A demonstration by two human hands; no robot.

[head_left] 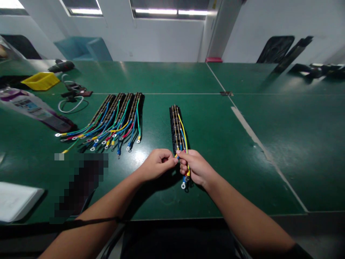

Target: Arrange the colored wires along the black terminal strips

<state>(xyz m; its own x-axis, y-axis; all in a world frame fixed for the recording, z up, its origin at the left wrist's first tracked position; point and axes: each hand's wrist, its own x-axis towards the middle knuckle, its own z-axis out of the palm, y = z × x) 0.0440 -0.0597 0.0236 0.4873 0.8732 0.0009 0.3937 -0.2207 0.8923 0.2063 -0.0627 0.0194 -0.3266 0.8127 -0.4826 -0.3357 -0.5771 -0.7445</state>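
Observation:
A long black strip with brass-coloured bars point(176, 126) lies lengthwise in front of me, wires running from it toward my body. My right hand point(198, 166) is closed around these wires point(185, 136), which are yellow-green and blue. Ring terminals point(183, 185) stick out below its fingers. At the strip's near end, my left hand point(161, 163) pinches thumb to forefinger beside the right fingertips, on a short wire end with a bit of yellow and blue. The fingers hide most of that wire.
Several similar wired strips point(132, 108) lie side by side to the left, ring terminals toward me. Further left are a purple-and-white package point(35, 108), a coiled white cable point(71, 105), a yellow bin point(41, 81) and a power drill point(61, 66). A white box point(18, 201) sits front left on the green table point(242, 162).

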